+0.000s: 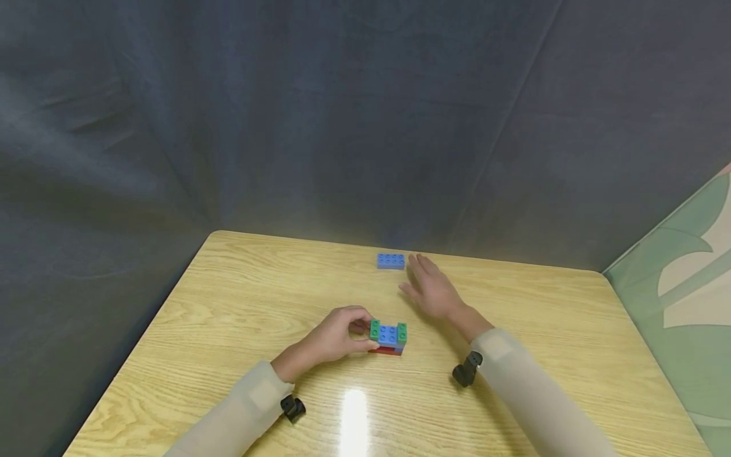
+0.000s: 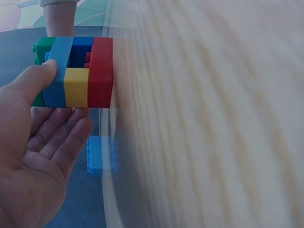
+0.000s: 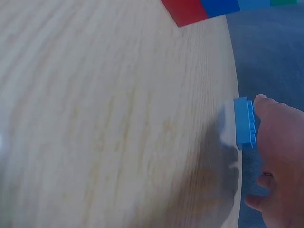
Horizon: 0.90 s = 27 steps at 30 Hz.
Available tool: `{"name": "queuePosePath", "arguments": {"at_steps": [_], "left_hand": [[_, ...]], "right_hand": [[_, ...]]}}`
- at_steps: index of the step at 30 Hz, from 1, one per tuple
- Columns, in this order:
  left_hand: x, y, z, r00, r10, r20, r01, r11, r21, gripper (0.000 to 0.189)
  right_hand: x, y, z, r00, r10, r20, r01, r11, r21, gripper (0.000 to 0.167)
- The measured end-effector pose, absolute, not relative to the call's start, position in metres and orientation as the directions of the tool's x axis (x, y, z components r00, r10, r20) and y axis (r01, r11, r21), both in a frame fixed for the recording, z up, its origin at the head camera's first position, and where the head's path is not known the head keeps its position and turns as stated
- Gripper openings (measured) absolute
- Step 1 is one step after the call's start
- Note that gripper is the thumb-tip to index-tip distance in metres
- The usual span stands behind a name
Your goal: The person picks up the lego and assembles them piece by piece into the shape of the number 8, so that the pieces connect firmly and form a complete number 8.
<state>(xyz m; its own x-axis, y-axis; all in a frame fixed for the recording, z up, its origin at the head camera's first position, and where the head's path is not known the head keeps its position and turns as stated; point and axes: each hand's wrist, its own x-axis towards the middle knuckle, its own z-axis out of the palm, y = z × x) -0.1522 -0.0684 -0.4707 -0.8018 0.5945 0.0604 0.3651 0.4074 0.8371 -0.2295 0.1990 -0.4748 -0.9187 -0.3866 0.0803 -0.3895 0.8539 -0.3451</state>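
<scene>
A small stack of toy building bricks stands on the table. From bottom to top, the left wrist view shows a red brick, a yellow brick beside a dark blue one, a lighter blue brick, and green bricks. My left hand holds the stack from its left side, thumb against the lighter blue brick. Near the table's far edge lies a separate blue brick. My right hand, fingers extended, hovers just right of that brick, apparently apart from it.
The wooden table ends at a dark curtain behind. A green patterned surface borders the right side. Dark wrist cameras sit on both sleeves.
</scene>
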Motion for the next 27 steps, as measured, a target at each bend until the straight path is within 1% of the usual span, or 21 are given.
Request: {"name": "queuePosePath", "arguments": {"at_steps": [10, 17, 27], "left_hand": [[-0.154, -0.068, -0.473, -0.802, 0.593, 0.068, 0.368, 0.401, 0.839, 0.028], [-0.154, -0.068, -0.474, -0.805, 0.59, 0.055, 0.344, 0.39, 0.854, 0.026], [-0.154, -0.069, -0.474, -0.806, 0.59, 0.051, 0.345, 0.397, 0.851, 0.03]], "right_hand": [[-0.243, 0.194, -0.477, -0.923, -0.38, 0.062, -0.375, 0.847, -0.376, 0.075], [-0.253, 0.189, -0.479, -0.919, -0.388, 0.071, -0.385, 0.844, -0.372, 0.075], [-0.264, 0.181, -0.483, -0.921, -0.388, 0.047, -0.376, 0.847, -0.376, 0.074]]}}
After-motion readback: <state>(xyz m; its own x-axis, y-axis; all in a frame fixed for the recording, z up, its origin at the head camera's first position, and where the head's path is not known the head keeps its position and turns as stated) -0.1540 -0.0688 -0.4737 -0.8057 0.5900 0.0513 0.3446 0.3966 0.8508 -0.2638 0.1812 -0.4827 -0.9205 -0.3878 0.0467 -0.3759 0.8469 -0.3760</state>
